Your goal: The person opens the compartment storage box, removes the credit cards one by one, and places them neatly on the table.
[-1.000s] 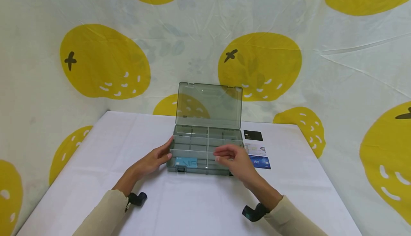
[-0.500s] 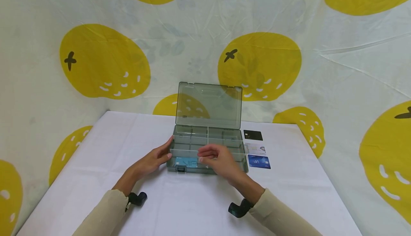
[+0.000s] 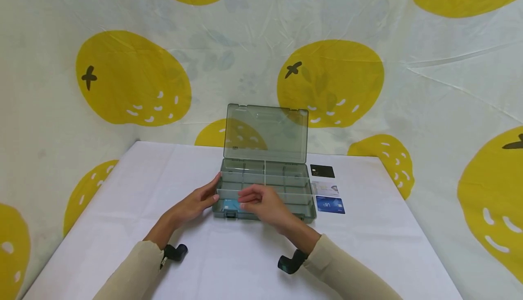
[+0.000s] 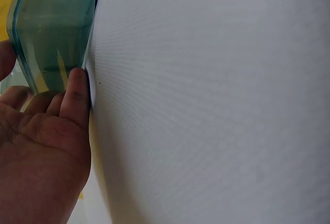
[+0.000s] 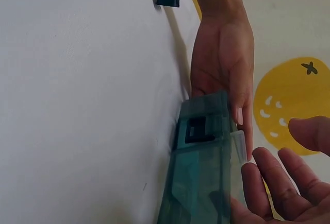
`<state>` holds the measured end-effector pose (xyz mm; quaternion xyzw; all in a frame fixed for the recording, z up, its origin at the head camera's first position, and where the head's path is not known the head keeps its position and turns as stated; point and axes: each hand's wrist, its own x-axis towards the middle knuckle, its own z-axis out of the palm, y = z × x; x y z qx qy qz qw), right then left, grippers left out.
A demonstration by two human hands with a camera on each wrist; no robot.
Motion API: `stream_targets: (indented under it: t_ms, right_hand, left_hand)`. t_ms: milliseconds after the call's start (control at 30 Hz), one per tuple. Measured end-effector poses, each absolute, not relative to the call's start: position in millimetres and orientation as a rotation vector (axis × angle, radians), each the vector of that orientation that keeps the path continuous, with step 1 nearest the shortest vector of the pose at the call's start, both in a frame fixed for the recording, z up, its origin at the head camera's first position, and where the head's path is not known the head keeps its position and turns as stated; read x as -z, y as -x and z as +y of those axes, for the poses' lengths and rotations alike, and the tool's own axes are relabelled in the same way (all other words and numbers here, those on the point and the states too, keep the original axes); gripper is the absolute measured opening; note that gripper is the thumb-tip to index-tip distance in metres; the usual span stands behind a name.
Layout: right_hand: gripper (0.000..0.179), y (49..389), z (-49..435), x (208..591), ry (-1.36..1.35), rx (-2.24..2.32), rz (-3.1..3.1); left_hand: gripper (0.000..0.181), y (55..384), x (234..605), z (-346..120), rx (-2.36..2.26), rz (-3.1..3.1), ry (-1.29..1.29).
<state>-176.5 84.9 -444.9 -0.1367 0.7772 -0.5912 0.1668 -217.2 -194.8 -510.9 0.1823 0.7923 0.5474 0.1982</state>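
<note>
A translucent grey-green compartment box (image 3: 308,209) stands on the table, its lid (image 3: 265,132) raised at the back. My left hand (image 3: 192,205) touches the box's left side, its thumb by the front rim; the left wrist view has its fingers against the side wall (image 4: 51,44). A light blue card (image 3: 231,205) lies in the front left compartment. Above that card hangs my right hand (image 3: 267,207), hiding its right part. In the right wrist view, the right hand (image 5: 283,188) has loosely bent fingers, thumb apart, and nothing visible in its grasp.
Right of the box lie a black card (image 3: 322,171), a whitish card (image 3: 325,188) and a blue VIP card (image 3: 330,204). A white cloth covers the table (image 3: 229,259). Behind it hangs a fabric backdrop (image 3: 233,64) with yellow fruit. Clear dividers (image 3: 286,194) split the box.
My right hand has moved left across the front of the box, from its right half to over the light blue card. It uncovered the blue VIP card. My left hand has stayed still.
</note>
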Motion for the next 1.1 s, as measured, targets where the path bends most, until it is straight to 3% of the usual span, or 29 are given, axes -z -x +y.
stream_targets:
  t_ms: [1100]
  right_hand:
    - [0.029,199,55,458,0.228,1.659,2.171]
  left_hand:
    - [0.074,217,513,-196,-1.534,2.227,-0.548]
